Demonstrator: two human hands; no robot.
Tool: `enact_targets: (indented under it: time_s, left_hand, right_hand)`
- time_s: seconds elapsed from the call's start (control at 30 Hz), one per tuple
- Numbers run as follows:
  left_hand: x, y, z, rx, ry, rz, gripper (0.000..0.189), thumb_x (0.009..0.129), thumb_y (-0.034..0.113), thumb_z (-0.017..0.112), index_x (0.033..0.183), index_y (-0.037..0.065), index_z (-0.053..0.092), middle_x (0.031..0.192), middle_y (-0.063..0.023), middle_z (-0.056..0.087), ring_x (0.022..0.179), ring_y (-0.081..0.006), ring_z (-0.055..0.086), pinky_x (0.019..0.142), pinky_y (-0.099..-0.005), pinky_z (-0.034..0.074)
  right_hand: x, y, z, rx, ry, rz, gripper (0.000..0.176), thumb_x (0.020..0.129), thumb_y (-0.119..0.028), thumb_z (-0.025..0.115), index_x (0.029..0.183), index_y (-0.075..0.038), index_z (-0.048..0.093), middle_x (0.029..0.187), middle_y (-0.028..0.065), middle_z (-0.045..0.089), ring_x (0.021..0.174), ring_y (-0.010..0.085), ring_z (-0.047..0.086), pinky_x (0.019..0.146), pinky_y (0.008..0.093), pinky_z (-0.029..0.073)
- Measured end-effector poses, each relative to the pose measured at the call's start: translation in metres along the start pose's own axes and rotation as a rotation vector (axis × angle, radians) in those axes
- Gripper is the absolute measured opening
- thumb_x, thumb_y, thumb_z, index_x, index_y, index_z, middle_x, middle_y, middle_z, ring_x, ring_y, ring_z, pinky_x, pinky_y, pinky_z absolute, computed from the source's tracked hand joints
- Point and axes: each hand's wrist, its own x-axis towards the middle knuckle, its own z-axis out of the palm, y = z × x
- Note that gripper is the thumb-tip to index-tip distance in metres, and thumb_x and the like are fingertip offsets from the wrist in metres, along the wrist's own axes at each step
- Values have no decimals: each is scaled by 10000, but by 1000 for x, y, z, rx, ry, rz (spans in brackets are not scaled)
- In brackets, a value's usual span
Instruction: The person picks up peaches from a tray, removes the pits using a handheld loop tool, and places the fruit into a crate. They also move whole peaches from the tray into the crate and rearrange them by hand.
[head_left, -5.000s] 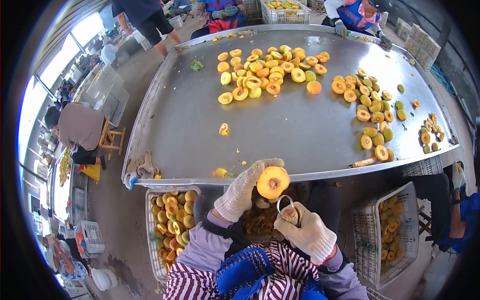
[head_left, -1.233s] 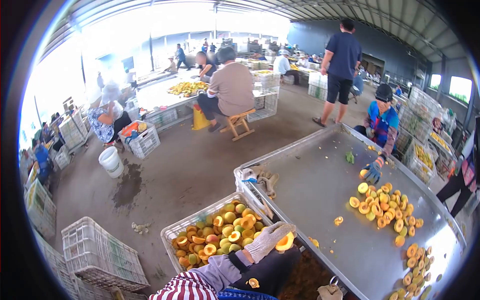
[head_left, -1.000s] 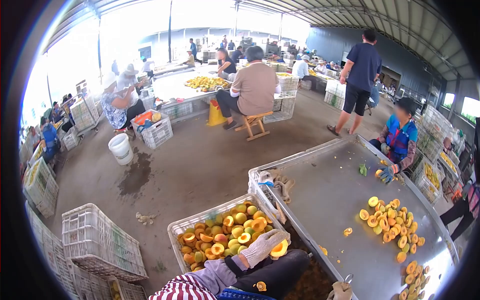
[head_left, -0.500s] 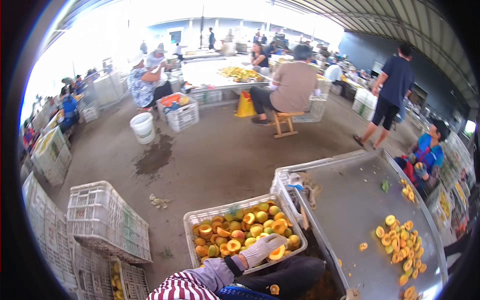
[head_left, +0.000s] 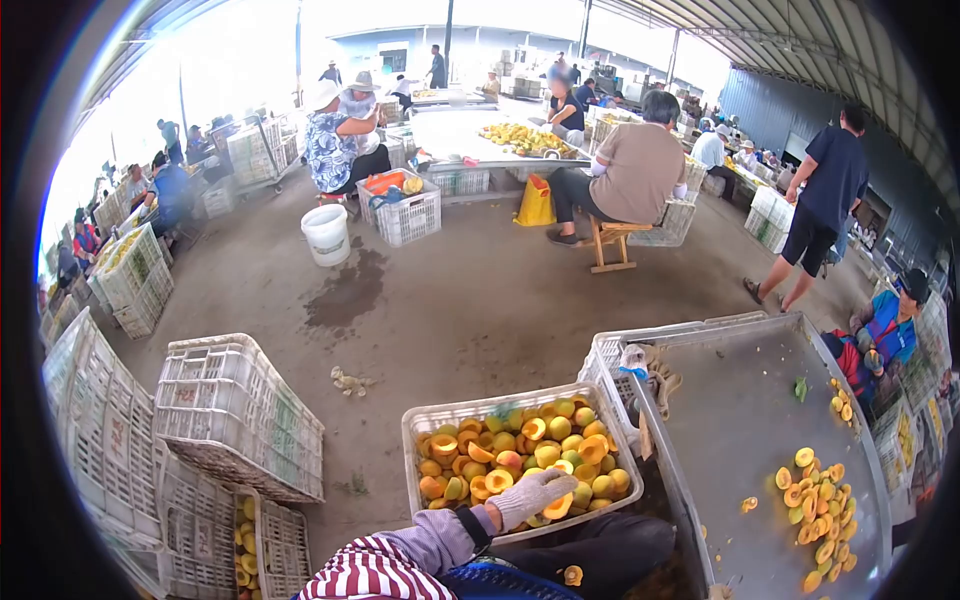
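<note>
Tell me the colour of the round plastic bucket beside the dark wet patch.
The round plastic bucket is white; head view.

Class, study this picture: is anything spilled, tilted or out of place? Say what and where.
A dark wet patch stains the concrete floor beside the white bucket. The empty crates at left lie tilted, not squarely stacked. A small scrap lies loose on the floor.
</note>
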Motion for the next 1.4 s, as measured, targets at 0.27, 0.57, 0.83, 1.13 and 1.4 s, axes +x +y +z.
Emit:
enact_targets:
  time_s: [0.27,0.57,0.83,1.13,1.4]
  left_hand:
    - [-20,-10,-38,65,86,-158,496,977,482,582,1274,90,643,1165,-88,684,1041,-193,649,934,-326,506]
    - [-26,-69,-117,451,233,-23,273,962,287,592,1121,81,675,1070,-175,676,1000,-326,673,842,-398,560]
    - [-17,-35,-143,1152,503,-131,402,884,472,612,1102,147,705,1030,-144,715,935,-352,700,828,-464,547]
    - [82,-44,10,1120,-45,539,425,859,363,644,1255,210,635,1357,-85,584,1297,-315,513,1118,-449,366]
    - [105,-81,-13,1654,-36,226,634,881,424,640,1469,300,437,1614,-84,308,1526,-303,214,1207,-581,168]
  right_hand:
    - [-8,-10,6,53,3,-2,208,925,-277,695,1075,-158,612,562,-24,440,381,85,372,326,252,280]
    - [53,30,-16,24,30,25,237,929,-311,660,1011,-116,553,523,8,467,301,133,395,257,275,292]
    - [75,45,-29,-4,26,-12,311,930,-336,673,1007,-53,568,471,34,465,272,163,384,252,284,297]
    - [72,40,-29,40,80,49,344,927,-342,674,1015,-25,570,468,38,453,274,164,387,255,285,316]
    - [65,32,-29,11,73,62,326,935,-326,640,1027,-17,587,471,37,442,281,155,365,256,271,313]
